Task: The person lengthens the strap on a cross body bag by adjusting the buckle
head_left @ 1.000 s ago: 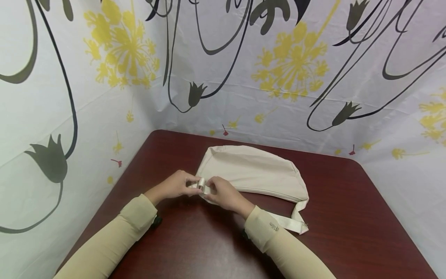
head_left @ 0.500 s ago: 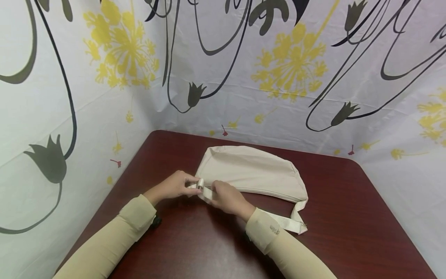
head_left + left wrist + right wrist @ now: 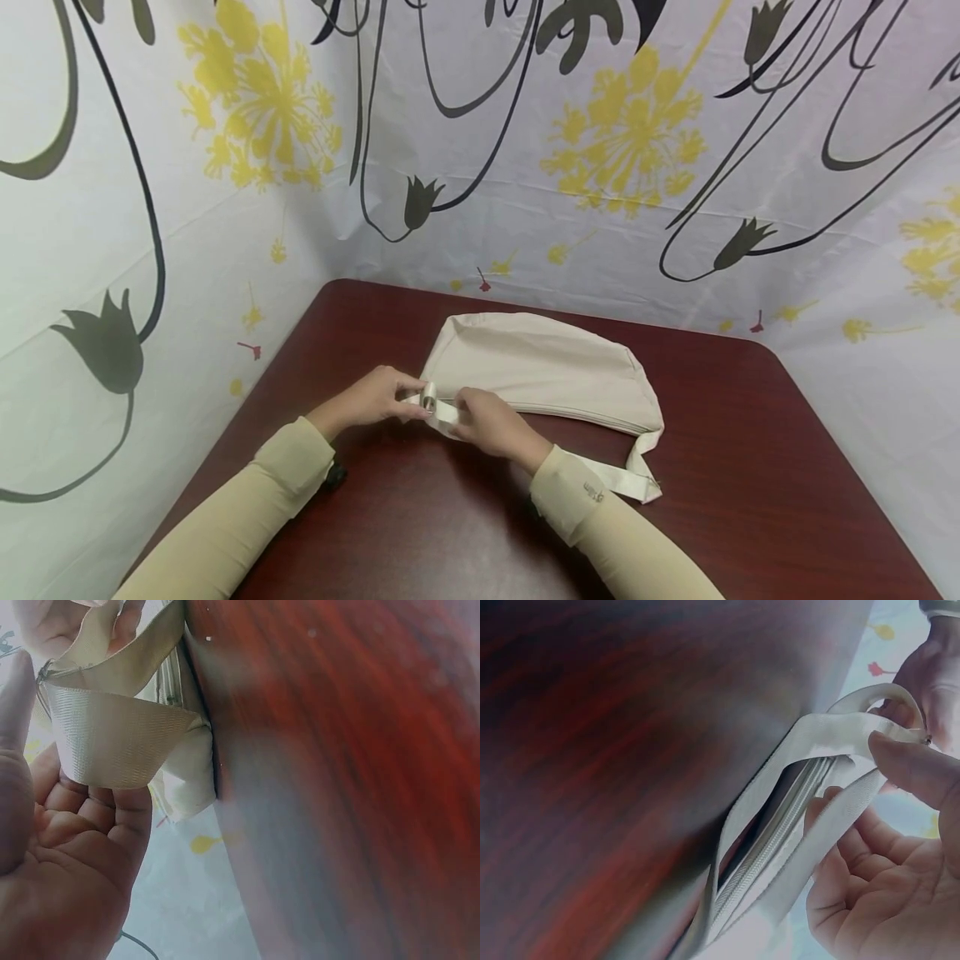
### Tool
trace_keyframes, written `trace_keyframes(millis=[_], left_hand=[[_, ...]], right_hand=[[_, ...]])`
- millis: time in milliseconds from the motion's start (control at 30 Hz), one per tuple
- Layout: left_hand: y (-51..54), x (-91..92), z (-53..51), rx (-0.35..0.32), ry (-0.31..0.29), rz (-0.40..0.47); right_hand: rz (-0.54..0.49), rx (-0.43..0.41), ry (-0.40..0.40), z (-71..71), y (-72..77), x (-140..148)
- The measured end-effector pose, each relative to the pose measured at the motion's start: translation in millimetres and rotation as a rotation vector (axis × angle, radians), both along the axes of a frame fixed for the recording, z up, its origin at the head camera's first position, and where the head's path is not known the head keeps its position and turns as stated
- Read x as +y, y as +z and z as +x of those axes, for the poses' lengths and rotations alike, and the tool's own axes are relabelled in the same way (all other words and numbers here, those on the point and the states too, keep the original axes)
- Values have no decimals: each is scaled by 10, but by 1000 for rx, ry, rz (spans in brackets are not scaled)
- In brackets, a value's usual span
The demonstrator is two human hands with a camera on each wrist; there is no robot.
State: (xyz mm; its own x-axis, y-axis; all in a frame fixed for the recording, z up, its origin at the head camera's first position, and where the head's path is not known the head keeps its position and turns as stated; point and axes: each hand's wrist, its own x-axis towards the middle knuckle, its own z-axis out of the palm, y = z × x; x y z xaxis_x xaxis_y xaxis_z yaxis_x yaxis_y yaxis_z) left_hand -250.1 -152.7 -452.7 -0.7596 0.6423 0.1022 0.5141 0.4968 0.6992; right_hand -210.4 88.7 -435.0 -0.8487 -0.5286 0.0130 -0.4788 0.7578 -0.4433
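A cream shoulder bag (image 3: 547, 358) lies flat on the table, its zipper (image 3: 780, 817) along the near edge. At the bag's left end my left hand (image 3: 375, 400) pinches the bag's strap beside a small metal slider (image 3: 428, 402). A loop of webbing (image 3: 112, 742) stands up over the left fingers in the left wrist view. Just right of the slider, my right hand (image 3: 491, 425) grips the strap between thumb and fingers; in the right wrist view the strap (image 3: 832, 735) passes under that thumb. The strap's far part (image 3: 618, 479) bends back to the bag's right end.
The dark red wooden table (image 3: 390, 533) has rounded back corners. White fabric (image 3: 480, 192) printed with yellow flowers and dark stems hangs close behind it and along both sides.
My right hand has shifted slightly right, away from the slider, so more strap shows between the hands. The left hand and slider have edged a little left. The bag's body stays put.
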Motion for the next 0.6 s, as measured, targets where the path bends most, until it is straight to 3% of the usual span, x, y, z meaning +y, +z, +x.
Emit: trace_keyframes(millis=[300,600], left_hand=[[3,21,0,55,2,-7],[5,30,6,34,-3,-14]], right_hand=[[-16,-6,15,-19,-5,8],[-30,-29,11,-40,-4,-13]])
